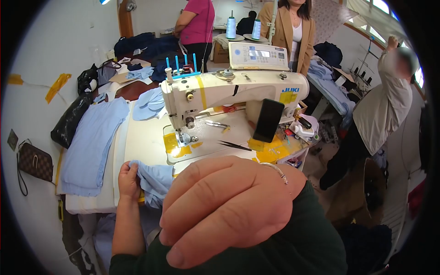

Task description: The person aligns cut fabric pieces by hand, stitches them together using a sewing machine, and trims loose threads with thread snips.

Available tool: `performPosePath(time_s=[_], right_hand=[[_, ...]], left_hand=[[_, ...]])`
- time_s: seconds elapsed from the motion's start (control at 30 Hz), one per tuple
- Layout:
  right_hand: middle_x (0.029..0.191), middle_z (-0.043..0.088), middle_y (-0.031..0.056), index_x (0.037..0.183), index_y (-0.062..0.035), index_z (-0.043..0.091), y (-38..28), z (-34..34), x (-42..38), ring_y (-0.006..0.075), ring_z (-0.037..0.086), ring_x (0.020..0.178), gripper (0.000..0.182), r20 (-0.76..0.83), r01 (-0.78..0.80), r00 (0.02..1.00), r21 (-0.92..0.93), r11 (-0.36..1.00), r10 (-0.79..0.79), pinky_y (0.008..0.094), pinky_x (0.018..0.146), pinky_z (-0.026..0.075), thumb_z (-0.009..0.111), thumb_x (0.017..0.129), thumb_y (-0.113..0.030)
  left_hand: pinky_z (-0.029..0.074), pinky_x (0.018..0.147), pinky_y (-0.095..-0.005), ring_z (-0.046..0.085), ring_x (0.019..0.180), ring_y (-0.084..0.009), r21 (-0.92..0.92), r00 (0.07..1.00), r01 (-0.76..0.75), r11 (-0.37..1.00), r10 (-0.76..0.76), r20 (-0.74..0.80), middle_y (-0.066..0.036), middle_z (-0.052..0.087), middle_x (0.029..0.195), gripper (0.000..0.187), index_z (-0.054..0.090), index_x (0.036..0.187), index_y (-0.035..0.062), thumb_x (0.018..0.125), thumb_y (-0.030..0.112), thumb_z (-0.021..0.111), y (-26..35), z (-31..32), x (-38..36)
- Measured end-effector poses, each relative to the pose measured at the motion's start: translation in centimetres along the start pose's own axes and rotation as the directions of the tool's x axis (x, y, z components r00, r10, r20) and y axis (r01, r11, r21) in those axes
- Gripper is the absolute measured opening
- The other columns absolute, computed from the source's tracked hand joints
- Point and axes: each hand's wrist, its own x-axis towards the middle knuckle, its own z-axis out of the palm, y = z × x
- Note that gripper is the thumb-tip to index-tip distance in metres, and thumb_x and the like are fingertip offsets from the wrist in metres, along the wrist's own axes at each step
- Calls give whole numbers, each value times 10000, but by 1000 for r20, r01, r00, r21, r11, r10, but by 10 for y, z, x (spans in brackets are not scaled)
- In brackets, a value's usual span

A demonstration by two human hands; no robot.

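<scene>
At the front edge of the sewing table, my left hand (129, 181) pinches a piece of light blue fabric (156, 181), which hangs in folds to its right. My right hand (224, 206) is raised very close to the camera, with its fingers curled together. Its palm side is turned away, so anything inside is hidden. Behind it stands a white JUKI sewing machine (233, 89), its needle and presser foot (182, 137) lit over the metal plate. No fabric shows under the foot.
A stack of light blue fabric (94, 146) lies at the left. Black tweezers (234, 145), small thread snips (217, 124) and a propped phone (269, 120) are by the machine. A person in a tan jacket (261, 18) stands behind it; another in a pale jacket (382, 107) is at right.
</scene>
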Motion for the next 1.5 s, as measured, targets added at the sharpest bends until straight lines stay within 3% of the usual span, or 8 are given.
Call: performPosePath(time_s=[0.2,0.5,0.67,0.73,0.87,0.97,1.33,1.5], right_hand=[[1009,686,145,1072,8,703,5,-1,-14,266,636,843,187,38,-59,998,-5,998,59,366,727,521,612,947,-98],[1124,663,179,1233,108,589,7,2,-5,234,676,910,382,432,-496,867,686,533,250,309,759,555,666,909,-80],[892,687,137,1022,48,675,26,-12,-63,218,625,750,177,177,-304,951,693,654,255,346,668,510,599,942,-90],[830,666,101,991,29,676,26,-21,-98,185,603,705,141,-41,-374,866,610,699,499,307,660,501,622,904,-68],[821,643,70,989,-1,682,59,-16,-133,123,581,712,135,-411,-970,223,-4,243,884,253,706,489,643,878,-66],[890,654,56,1032,-17,680,99,-6,-174,113,587,761,161,-356,-798,524,-524,299,774,254,722,492,635,889,-76],[1293,574,76,1419,-110,465,160,63,-133,194,527,1169,781,-162,-780,618,-250,574,770,365,976,440,812,723,-184],[1001,687,49,1247,-26,601,191,59,-138,105,625,871,368,-341,-860,509,-184,475,790,230,816,499,630,882,-56]], left_hand=[[522,808,-299,631,841,-158,30,1000,-3,1000,3,29,-57,661,938,115,581,1039,32,945,86,618,7,9,-4],[490,906,-315,624,960,-167,77,1000,-13,997,11,29,-62,655,1036,196,562,1119,17,949,103,609,10,10,-6],[515,824,-286,633,874,-152,25,1000,-13,1000,14,-25,-68,659,970,166,576,1083,4,940,74,622,12,17,-10],[521,809,-282,636,854,-147,-23,1000,-15,1000,15,6,-67,660,961,157,578,1062,14,932,77,640,10,17,-8],[525,799,-282,638,845,-146,-33,1000,-3,999,3,-8,-62,661,944,149,577,1049,17,931,78,644,11,19,-8],[520,752,-266,630,811,-133,8,998,-11,1000,11,-58,-49,656,922,177,587,1054,16,923,110,660,11,25,-9],[530,724,-263,637,782,-114,-23,993,117,993,-117,5,-27,667,897,206,615,1044,52,918,203,675,38,49,0],[534,710,-274,634,776,-121,-11,984,175,984,-175,-34,-27,667,899,212,608,1038,53,931,228,661,50,53,7]])
